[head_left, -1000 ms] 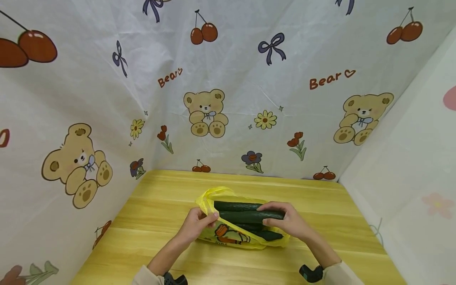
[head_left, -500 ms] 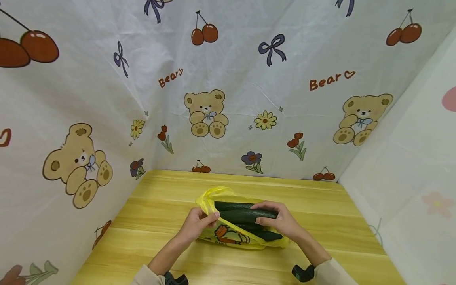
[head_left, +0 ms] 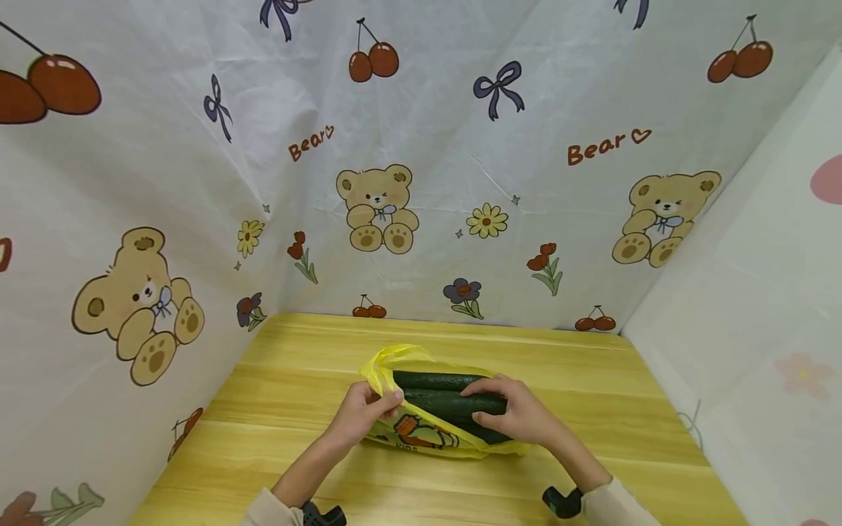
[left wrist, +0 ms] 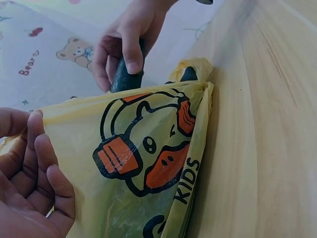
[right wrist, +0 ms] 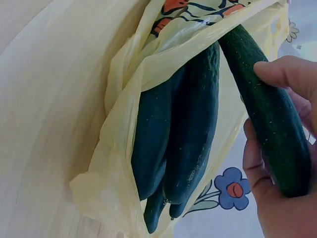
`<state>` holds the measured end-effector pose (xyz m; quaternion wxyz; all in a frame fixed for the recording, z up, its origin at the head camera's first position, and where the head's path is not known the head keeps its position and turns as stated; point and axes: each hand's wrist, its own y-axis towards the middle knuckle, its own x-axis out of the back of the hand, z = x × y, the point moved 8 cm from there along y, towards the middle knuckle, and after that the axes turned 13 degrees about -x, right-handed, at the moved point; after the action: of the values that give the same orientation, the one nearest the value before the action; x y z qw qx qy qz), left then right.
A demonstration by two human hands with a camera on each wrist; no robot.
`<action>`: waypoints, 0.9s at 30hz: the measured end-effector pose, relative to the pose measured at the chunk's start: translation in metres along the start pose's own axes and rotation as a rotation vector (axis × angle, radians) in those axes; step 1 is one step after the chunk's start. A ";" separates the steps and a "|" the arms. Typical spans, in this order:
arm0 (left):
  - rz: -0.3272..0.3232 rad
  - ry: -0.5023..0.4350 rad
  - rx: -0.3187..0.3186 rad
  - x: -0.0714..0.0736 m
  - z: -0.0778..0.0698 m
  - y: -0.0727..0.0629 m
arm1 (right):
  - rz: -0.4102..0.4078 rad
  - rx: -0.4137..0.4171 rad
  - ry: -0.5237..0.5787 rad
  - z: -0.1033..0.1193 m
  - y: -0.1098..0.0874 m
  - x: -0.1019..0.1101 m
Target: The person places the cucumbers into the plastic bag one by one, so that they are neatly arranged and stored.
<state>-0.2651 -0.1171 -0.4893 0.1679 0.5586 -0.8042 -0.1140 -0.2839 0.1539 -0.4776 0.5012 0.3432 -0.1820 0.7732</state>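
A yellow plastic bag (head_left: 421, 438) with a cartoon print and "KIDS" on it lies on its side, mouth facing right. Dark green cucumbers (right wrist: 193, 124) fill its opening, several together. My left hand (head_left: 364, 415) pinches the bag's upper edge between thumb and fingers; in the left wrist view its fingers (left wrist: 47, 153) curl at the film. My right hand (head_left: 520, 413) grips one cucumber (right wrist: 272, 119) near its outer end, thumb on one side and fingers on the other. That cucumber's far end is hidden behind the bag's edge.
The bag lies on a light wood-grain table (head_left: 296, 351). White sheets printed with bears (head_left: 378, 212), cherries and flowers stand behind and at the left, with a paler wall (head_left: 743, 292) at the right. A thin cord (head_left: 692, 427) hangs by the right wall.
My right hand has moved left with the cucumber, whose outer end is now further toward the bag. It also sits slightly lower in the head view. The left hand stays at the bag's edge.
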 end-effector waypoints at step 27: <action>-0.009 -0.012 -0.018 0.002 0.000 -0.001 | -0.174 -0.030 -0.096 -0.022 -0.011 0.024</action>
<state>-0.2650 -0.1195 -0.4895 0.1676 0.5600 -0.8016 -0.1251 -0.2879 0.1878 -0.4762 0.5621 0.3871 -0.1869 0.7066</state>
